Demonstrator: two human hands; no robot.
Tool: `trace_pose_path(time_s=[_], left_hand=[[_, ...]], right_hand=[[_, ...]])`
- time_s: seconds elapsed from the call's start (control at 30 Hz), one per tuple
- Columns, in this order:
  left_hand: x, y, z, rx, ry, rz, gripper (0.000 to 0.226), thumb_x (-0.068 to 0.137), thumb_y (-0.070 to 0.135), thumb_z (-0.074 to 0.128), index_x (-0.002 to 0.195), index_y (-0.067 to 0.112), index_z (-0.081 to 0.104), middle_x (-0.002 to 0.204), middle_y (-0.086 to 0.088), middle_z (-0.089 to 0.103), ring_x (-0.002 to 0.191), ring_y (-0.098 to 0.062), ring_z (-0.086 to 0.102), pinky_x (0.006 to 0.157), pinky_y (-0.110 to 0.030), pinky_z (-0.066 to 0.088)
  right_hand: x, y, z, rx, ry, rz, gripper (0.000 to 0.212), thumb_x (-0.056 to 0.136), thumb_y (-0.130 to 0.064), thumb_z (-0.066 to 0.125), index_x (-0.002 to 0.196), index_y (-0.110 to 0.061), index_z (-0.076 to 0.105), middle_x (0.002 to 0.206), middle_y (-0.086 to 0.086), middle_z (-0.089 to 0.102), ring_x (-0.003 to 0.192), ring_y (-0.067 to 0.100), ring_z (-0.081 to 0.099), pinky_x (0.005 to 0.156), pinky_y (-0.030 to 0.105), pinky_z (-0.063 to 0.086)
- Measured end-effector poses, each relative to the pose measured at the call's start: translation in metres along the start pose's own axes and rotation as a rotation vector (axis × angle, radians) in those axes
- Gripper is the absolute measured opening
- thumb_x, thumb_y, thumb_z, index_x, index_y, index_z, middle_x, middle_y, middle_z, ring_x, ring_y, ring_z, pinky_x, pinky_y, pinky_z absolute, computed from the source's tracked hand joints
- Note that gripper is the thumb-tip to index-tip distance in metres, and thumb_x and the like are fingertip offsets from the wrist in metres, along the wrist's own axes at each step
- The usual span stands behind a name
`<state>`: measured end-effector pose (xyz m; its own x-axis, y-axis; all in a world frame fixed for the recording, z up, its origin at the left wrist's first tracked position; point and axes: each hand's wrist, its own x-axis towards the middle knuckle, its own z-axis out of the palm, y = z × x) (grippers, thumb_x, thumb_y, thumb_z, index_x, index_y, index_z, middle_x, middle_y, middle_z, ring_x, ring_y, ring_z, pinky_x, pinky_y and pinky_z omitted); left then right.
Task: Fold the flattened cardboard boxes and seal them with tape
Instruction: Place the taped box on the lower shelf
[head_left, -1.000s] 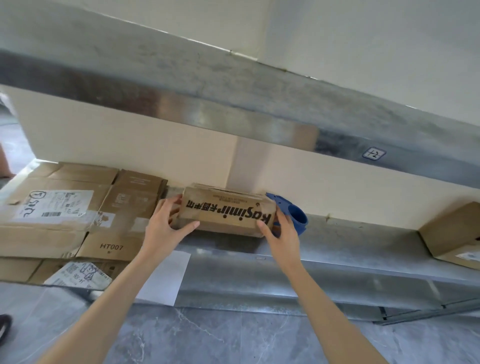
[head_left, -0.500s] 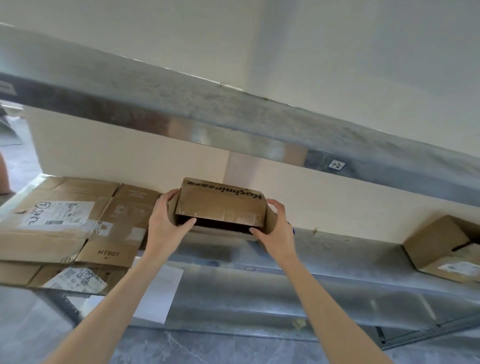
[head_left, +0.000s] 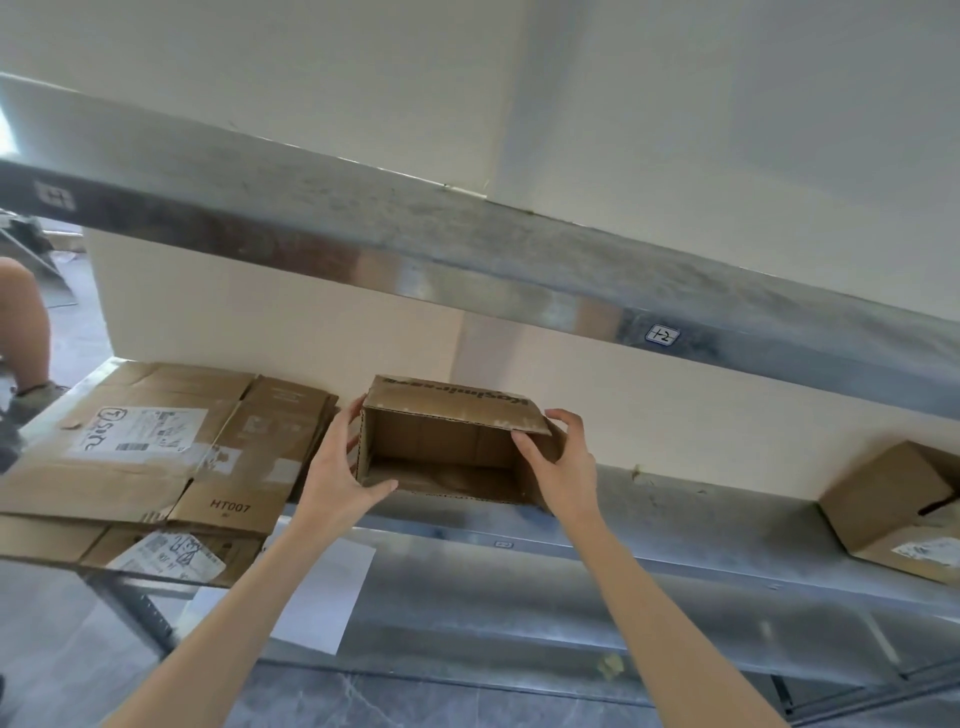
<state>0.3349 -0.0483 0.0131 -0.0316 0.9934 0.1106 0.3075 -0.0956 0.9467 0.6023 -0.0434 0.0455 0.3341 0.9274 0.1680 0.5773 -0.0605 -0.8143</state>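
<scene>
The box (head_left: 452, 447) sits on the shelf (head_left: 675, 525), mouth open to the near side, with the left hand (head_left: 337, 478) and right hand (head_left: 561, 467) each curled round a side wall; best, I judge, to square its corners evenly before folding flaps and taping.

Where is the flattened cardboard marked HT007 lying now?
In the head view the HT007 cardboard lies at the left of the metal shelf, atop other flattened boxes, just left of the left hand gripping the open box.
</scene>
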Motion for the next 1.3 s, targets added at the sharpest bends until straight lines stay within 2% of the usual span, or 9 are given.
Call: trace_pose_path(time_s=[0.2, 0.43, 0.57, 0.63, 0.77, 0.87, 1.0, 1.17, 1.3], left_hand=[[-0.013, -0.002, 0.0, 0.07, -0.056, -0.01, 0.121, 0.066, 0.009, 0.092, 0.158, 0.026, 0.014, 0.159, 0.005, 0.028, 0.14, -0.011, 0.03, 0.118, -0.046, 0.032], [-0.01, 0.004, 0.001, 0.025, -0.018, 0.043, 0.105, 0.071, 0.009, 0.089, 0.147, 0.024, 0.018, 0.153, 0.002, 0.03, 0.136, -0.018, 0.038, 0.113, -0.042, 0.039], [-0.002, 0.015, 0.007, 0.015, -0.015, 0.125, 0.096, 0.075, 0.015, 0.086, 0.141, 0.036, 0.019, 0.15, 0.009, 0.029, 0.13, -0.01, 0.037, 0.105, -0.026, 0.036], [0.001, 0.021, 0.015, 0.011, -0.018, 0.149, 0.095, 0.077, 0.019, 0.085, 0.142, 0.038, 0.02, 0.15, 0.011, 0.029, 0.132, -0.009, 0.036, 0.107, -0.028, 0.035], [0.007, 0.038, 0.038, 0.022, -0.049, 0.156, 0.097, 0.077, 0.026, 0.085, 0.15, 0.034, 0.021, 0.152, 0.008, 0.027, 0.131, -0.008, 0.035, 0.11, -0.039, 0.038], [0.008, 0.054, 0.066, 0.027, -0.083, 0.194, 0.096, 0.076, 0.029, 0.085, 0.144, 0.044, 0.019, 0.148, 0.013, 0.027, 0.123, 0.005, 0.036, 0.104, -0.022, 0.034], [0.001, 0.075, 0.117, -0.027, -0.146, 0.246, 0.091, 0.077, 0.024, 0.085, 0.142, 0.039, 0.024, 0.145, 0.019, 0.032, 0.12, 0.025, 0.034, 0.091, 0.001, 0.034], [-0.021, 0.105, 0.198, -0.091, -0.196, 0.249, 0.083, 0.079, 0.026, 0.082, 0.135, 0.052, 0.027, 0.127, 0.055, 0.032, 0.118, 0.027, 0.036, 0.09, -0.001, 0.036], [-0.036, 0.123, 0.263, -0.14, -0.209, 0.234, 0.079, 0.082, 0.024, 0.081, 0.142, 0.042, 0.033, 0.126, 0.053, 0.037, 0.12, 0.024, 0.04, 0.098, -0.007, 0.035]], right_hand=[[0.003, -0.013, 0.012, 0.004, 0.041, 0.126, 0.061, 0.083, -0.056, 0.071, 0.119, -0.015, 0.042, 0.089, 0.0, 0.062, 0.071, 0.011, 0.059, 0.053, 0.015, 0.035], [0.001, -0.01, 0.02, 0.042, -0.014, 0.059, 0.065, 0.084, -0.056, 0.069, 0.132, -0.018, 0.046, 0.118, -0.007, 0.06, 0.12, 0.017, 0.054, 0.092, 0.026, 0.043], [0.001, -0.008, 0.004, 0.141, -0.061, 0.048, 0.065, 0.083, -0.048, 0.074, 0.136, -0.025, 0.043, 0.115, -0.019, 0.053, 0.111, 0.004, 0.051, 0.092, 0.022, 0.043], [0.0, -0.002, -0.009, 0.215, -0.082, 0.027, 0.066, 0.085, -0.033, 0.078, 0.138, -0.026, 0.04, 0.122, -0.018, 0.053, 0.111, -0.002, 0.053, 0.094, 0.019, 0.045], [0.0, 0.012, -0.046, 0.253, -0.06, -0.004, 0.054, 0.091, -0.014, 0.071, 0.133, -0.028, 0.042, 0.125, -0.016, 0.054, 0.11, -0.008, 0.055, 0.09, 0.012, 0.048], [0.001, 0.028, -0.081, 0.28, -0.022, -0.023, 0.042, 0.096, -0.014, 0.064, 0.132, -0.027, 0.045, 0.126, -0.017, 0.054, 0.12, 0.008, 0.054, 0.093, 0.015, 0.05], [-0.001, 0.055, -0.134, 0.319, -0.002, -0.043, 0.038, 0.099, -0.016, 0.061, 0.133, -0.026, 0.047, 0.13, -0.015, 0.054, 0.125, 0.011, 0.052, 0.087, 0.007, 0.046], [-0.004, 0.099, -0.216, 0.3, -0.015, -0.055, 0.042, 0.098, -0.017, 0.062, 0.138, -0.022, 0.048, 0.135, -0.013, 0.055, 0.125, 0.005, 0.053, 0.104, 0.018, 0.043], [-0.001, 0.132, -0.276, 0.262, 0.008, -0.055, 0.045, 0.098, -0.018, 0.061, 0.141, -0.023, 0.046, 0.139, -0.012, 0.054, 0.127, 0.0, 0.05, 0.107, 0.021, 0.04]])
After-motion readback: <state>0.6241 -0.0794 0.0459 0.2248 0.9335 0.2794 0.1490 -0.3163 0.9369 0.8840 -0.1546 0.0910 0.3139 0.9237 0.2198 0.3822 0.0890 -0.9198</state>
